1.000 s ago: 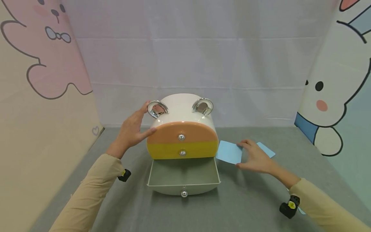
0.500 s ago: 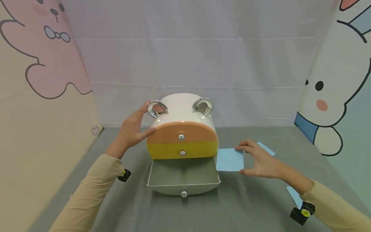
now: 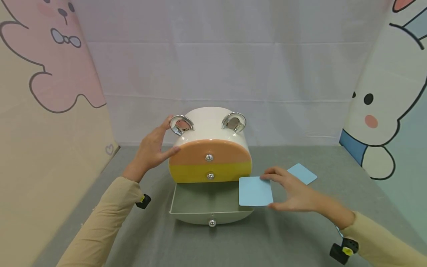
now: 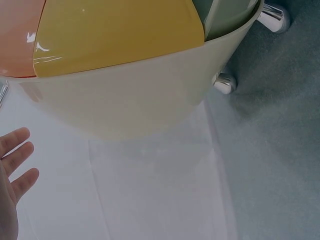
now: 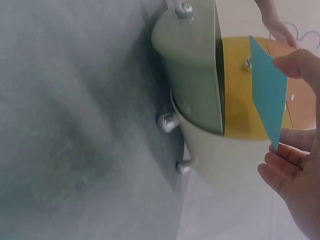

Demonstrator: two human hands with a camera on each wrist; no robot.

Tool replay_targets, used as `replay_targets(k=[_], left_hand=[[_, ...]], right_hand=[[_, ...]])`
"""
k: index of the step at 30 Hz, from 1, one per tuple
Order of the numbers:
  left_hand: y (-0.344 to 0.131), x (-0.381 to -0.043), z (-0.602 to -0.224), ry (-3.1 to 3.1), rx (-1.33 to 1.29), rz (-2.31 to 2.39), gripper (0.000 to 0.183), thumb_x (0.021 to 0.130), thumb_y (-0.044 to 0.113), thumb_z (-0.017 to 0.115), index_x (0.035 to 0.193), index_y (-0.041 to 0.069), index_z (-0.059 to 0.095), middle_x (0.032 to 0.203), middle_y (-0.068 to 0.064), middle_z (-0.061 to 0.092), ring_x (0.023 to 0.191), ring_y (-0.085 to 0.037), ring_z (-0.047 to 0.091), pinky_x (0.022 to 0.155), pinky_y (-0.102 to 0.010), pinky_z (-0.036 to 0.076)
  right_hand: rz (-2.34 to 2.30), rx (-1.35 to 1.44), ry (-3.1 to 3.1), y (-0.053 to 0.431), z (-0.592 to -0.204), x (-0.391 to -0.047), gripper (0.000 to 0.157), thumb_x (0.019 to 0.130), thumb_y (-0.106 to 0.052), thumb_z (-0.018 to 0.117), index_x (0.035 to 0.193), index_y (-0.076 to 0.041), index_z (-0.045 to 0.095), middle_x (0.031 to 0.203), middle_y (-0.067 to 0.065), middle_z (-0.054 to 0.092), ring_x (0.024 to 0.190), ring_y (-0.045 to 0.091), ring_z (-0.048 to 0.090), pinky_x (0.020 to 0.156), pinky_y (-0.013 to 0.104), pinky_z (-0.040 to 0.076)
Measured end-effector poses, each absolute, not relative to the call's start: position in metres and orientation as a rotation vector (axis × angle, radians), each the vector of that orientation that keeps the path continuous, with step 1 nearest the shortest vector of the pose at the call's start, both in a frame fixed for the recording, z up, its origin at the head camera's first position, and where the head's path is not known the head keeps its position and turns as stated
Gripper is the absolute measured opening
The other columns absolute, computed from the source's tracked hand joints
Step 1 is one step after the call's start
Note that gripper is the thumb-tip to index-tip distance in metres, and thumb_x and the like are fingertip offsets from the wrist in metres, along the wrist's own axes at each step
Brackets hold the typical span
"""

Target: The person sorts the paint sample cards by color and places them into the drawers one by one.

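A small domed drawer cabinet (image 3: 209, 123), white on top with two chrome ring ears, stands in the middle of the head view. Its orange and yellow drawers are closed, while the green bottom drawer (image 3: 207, 196) is pulled out and holds nothing visible. My left hand (image 3: 150, 150) rests at the cabinet's left side, thumb by the orange front's edge and fingers beside the left ear. By its edges, my right hand (image 3: 297, 191) pinches a light blue square card (image 3: 255, 191) between thumb and fingers. In the head view the card overlaps the open drawer's right side.
Behind the right hand, another blue card (image 3: 302, 173) lies on the grey tabletop (image 3: 160, 244). A sliver of blue card (image 3: 338, 230) shows by the right wrist, mostly hidden. White cloth (image 3: 220, 66) hangs behind the cabinet, with cartoon-printed panels on both sides.
My right hand has carried the blue card left and toward me, from beside the cabinet to overlapping the open drawer's right edge. My left hand has stayed in place.
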State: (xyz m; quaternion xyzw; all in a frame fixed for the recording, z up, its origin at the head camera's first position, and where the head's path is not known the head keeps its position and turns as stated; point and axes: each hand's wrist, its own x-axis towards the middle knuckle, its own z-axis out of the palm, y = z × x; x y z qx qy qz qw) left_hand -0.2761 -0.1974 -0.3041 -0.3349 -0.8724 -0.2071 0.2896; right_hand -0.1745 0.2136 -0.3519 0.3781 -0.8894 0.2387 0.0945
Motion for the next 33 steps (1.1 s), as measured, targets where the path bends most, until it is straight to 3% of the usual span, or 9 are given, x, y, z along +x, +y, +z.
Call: replay_targets(k=[16, 33], left_hand=[[-0.197, -0.273, -0.302, -2.346, -0.89, -0.562, 0.087, 0.083, 0.064, 0.044, 0.147, 0.015, 0.014, 0.134, -0.015, 0.045, 0.118, -0.032, 0.045, 0.093, -0.051, 0.037], [-0.198, -0.273, -0.303, -2.347, -0.886, -0.566, 0.087, 0.082, 0.063, 0.047, 0.147, 0.016, 0.014, 0.135, -0.014, 0.045, 0.119, -0.032, 0.044, 0.094, -0.051, 0.036]], right_hand=[[0.881, 1.273, -2.517, 0.15, -0.371, -0.179, 0.06, 0.073, -0.041, 0.073, 0.117, -0.004, 0.056, 0.118, -0.001, 0.048, 0.106, 0.013, 0.047, 0.087, 0.032, 0.045], [0.982, 1.159, -2.473, 0.132, -0.394, -0.188, 0.065, 0.069, -0.044, 0.075, 0.117, -0.005, 0.058, 0.12, 0.002, 0.05, 0.108, 0.016, 0.047, 0.09, 0.037, 0.043]])
